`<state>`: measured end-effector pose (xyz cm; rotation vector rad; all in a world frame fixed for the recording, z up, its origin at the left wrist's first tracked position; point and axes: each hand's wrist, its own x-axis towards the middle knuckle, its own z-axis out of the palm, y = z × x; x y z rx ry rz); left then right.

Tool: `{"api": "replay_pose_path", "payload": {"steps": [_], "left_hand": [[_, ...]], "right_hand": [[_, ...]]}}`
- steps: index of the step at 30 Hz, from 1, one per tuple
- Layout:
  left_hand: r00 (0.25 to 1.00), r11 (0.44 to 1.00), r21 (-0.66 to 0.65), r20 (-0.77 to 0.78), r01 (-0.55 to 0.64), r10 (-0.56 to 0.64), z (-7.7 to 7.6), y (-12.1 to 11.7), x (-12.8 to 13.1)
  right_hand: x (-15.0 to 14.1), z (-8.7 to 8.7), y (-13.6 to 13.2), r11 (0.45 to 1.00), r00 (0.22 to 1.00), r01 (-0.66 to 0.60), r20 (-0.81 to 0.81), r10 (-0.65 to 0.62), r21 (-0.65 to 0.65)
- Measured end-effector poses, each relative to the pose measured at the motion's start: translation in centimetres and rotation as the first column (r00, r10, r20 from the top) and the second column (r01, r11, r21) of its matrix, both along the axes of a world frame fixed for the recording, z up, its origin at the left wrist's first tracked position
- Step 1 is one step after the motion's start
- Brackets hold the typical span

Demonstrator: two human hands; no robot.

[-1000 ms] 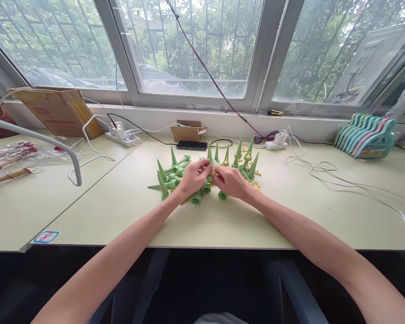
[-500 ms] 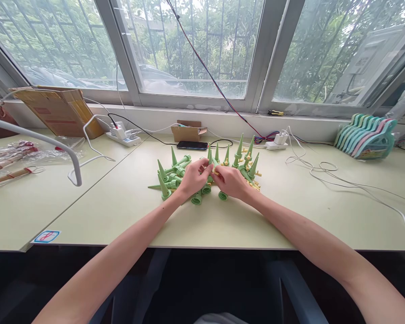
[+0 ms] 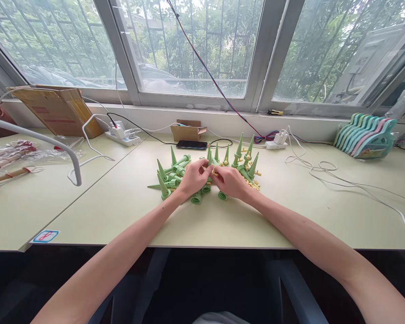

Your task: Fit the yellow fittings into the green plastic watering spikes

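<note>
My left hand [image 3: 194, 177] is closed around a green plant-watering spike [image 3: 209, 157], whose pointed tip rises above the fingers. Close against it, my right hand [image 3: 230, 181] pinches a small yellow valve [image 3: 215, 173] at the spike's side. How far the valve sits in the spike is hidden by the fingers. Several loose green spikes [image 3: 164, 189] lie and stand to the left of my hands. On the right, more upright spikes [image 3: 238, 153] stand among small yellow valves [image 3: 255, 183]. Open threaded ends of spikes [image 3: 196, 198] face me below the hands.
Behind the pile lie a black phone [image 3: 191, 144] and a small cardboard box [image 3: 188, 130]. Power strips [image 3: 123, 137] and cables [image 3: 327, 167] run along the back. Teal hangers [image 3: 367, 137] stand far right. A white curved bar [image 3: 74, 162] juts in at left.
My hands stay together at the same place with only slight finger movement. The yellow valve between them shows a little more now.
</note>
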<state>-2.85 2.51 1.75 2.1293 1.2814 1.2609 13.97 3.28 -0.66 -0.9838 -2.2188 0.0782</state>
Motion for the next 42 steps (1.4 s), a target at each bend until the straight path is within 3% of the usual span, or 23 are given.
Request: {"api": "replay_pose_path", "payload": {"steps": [42], "left_hand": [[0.999, 1.0, -0.009, -0.048, 0.01, -0.011, 0.49, 0.15, -0.19]], "right_hand": [[-0.1, 0.59, -0.42, 0.998, 1.0, -0.02, 0.006, 0.02, -0.058]]}}
